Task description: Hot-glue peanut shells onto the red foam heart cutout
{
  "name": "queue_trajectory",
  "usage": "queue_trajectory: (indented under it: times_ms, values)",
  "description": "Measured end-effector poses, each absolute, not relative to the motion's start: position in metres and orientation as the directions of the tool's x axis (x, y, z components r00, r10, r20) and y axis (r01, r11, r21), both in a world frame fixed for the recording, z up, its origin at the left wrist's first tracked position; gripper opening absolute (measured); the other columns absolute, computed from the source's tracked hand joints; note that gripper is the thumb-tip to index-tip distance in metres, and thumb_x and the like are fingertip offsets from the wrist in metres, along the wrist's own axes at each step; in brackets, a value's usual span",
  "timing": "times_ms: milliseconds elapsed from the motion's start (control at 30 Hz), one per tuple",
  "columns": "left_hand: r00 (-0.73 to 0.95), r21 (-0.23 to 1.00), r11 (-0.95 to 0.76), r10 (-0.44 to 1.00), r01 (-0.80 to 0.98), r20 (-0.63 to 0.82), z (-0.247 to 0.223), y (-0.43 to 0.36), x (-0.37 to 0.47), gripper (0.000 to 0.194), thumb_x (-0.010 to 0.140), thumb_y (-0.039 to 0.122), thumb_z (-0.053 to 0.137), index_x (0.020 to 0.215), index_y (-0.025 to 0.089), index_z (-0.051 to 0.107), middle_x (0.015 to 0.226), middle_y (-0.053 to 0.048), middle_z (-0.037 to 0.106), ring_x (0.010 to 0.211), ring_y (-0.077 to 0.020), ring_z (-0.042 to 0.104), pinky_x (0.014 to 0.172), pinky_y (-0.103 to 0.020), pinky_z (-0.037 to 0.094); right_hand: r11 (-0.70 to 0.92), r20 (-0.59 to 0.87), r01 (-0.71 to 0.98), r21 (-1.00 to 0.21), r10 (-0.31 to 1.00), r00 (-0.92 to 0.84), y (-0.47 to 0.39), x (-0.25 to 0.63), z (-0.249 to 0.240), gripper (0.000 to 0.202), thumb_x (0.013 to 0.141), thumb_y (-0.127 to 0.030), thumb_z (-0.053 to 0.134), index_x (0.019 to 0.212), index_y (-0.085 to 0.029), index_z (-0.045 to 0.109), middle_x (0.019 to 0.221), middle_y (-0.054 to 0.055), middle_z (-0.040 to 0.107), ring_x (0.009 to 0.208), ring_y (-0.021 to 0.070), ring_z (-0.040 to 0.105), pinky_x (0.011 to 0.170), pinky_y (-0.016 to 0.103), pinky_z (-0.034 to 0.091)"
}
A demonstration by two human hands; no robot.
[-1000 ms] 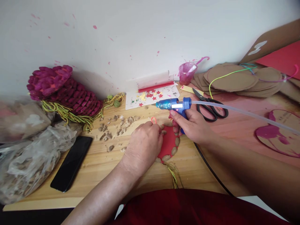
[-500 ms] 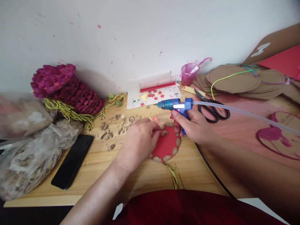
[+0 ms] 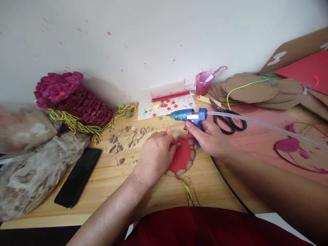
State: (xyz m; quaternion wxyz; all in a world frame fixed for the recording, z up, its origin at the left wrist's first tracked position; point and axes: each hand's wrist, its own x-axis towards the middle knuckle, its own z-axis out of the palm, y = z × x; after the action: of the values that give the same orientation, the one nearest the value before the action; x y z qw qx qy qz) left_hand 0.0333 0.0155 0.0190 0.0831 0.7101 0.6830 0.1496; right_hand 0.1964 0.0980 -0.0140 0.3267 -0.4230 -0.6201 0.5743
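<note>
My left hand (image 3: pixel 156 154) is closed in a pinch over the left side of a red disc (image 3: pixel 179 159). A peanut shell (image 3: pixel 179 145) shows at its fingertips, partly hidden by them. More peanut shells (image 3: pixel 181 172) line the disc's rim, and yellow-green strings (image 3: pixel 189 194) trail from its near edge. Wrapped around the handle of a blue hot glue gun (image 3: pixel 196 118) is my right hand (image 3: pixel 211 138). The gun's nozzle points left, above the far side of the disc. A long clear glue stick (image 3: pixel 256 124) runs out of its back.
Loose peanut shells (image 3: pixel 139 134) lie left of the disc. Farther left are a black phone (image 3: pixel 78 177) and a plastic bag (image 3: pixel 43 171). Behind stand magenta shell-covered discs (image 3: pixel 87 106) and paper with stars (image 3: pixel 143 111). Scissors (image 3: pixel 230 121) and cardboard discs (image 3: pixel 252 88) sit right; a black cord (image 3: pixel 228 184) crosses the table.
My left fingers have shifted slightly over the shell at the disc's edge. The glue gun stays in my right hand, nearly still. The view has turned a little to the right.
</note>
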Motion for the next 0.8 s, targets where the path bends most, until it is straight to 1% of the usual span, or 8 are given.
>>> queue_trajectory:
  times_ms: [133,267,400,533,633,800]
  values:
    - [0.027,0.307,-0.06,0.993,0.95,0.111,0.0184,0.0151,0.0348,0.012,0.086,0.014,0.062,0.08,0.019,0.072,0.084,-0.004,0.069,0.08,-0.0183,0.062,0.077,-0.031,0.05,-0.009,-0.075,0.157,-0.988,0.905,-0.419,0.0983,0.1968,-0.0138,0.043,0.086,-0.062,0.061,0.081,-0.02,0.059,0.061,-0.001,0.06,0.05,0.0135,0.062,0.04,0.023,0.048]
    - [0.062,0.269,-0.088,0.992,0.959,0.106,0.0195,0.0133,0.0373,0.014,0.088,0.013,0.059,0.08,0.017,0.069,0.086,-0.005,0.068,0.084,-0.0192,0.061,0.08,-0.032,0.05,0.0,-0.083,0.189,-0.982,0.901,-0.426,0.0985,0.1964,-0.013,0.044,0.086,-0.063,0.059,0.083,-0.019,0.06,0.059,-0.001,0.06,0.049,0.0138,0.061,0.042,0.024,0.05]
    - [0.078,0.242,-0.101,0.992,0.965,0.103,0.021,0.0122,0.0395,0.014,0.09,0.016,0.058,0.082,0.017,0.069,0.089,-0.006,0.068,0.087,-0.02,0.062,0.08,-0.032,0.052,0.011,-0.068,0.181,-0.983,0.903,-0.425,0.0986,0.1963,-0.0134,0.043,0.086,-0.063,0.06,0.085,-0.02,0.061,0.066,0.0,0.061,0.051,0.0136,0.062,0.041,0.023,0.049]
    - [0.068,0.225,-0.085,0.994,0.971,0.081,0.0239,0.0132,0.0393,0.016,0.092,0.02,0.056,0.085,0.017,0.07,0.09,-0.006,0.069,0.09,-0.021,0.063,0.08,-0.032,0.053,0.018,-0.062,0.182,-0.983,0.905,-0.42,0.1005,0.1963,-0.0165,0.043,0.086,-0.062,0.062,0.077,-0.02,0.059,0.062,-0.001,0.06,0.049,0.0126,0.061,0.04,0.022,0.048]
    - [0.058,0.222,-0.069,0.997,0.973,0.055,0.0258,0.0132,0.039,0.017,0.093,0.023,0.056,0.087,0.017,0.071,0.091,-0.007,0.07,0.091,-0.0217,0.064,0.08,-0.032,0.054,0.023,-0.047,0.162,-0.986,0.908,-0.415,0.1019,0.196,-0.0179,0.042,0.085,-0.062,0.063,0.08,-0.02,0.06,0.062,-0.001,0.061,0.048,0.0128,0.061,0.04,0.022,0.048]
    - [0.049,0.23,-0.065,0.996,0.971,0.074,0.0246,0.011,0.0386,0.015,0.091,0.023,0.06,0.086,0.017,0.072,0.092,-0.007,0.071,0.09,-0.0218,0.064,0.08,-0.032,0.053,-0.063,-0.095,0.089,-0.994,0.904,-0.418,0.0993,0.1947,-0.0124,0.042,0.083,-0.06,0.066,0.082,-0.019,0.06,0.061,-0.002,0.06,0.047,0.011,0.061,0.038,0.018,0.045]
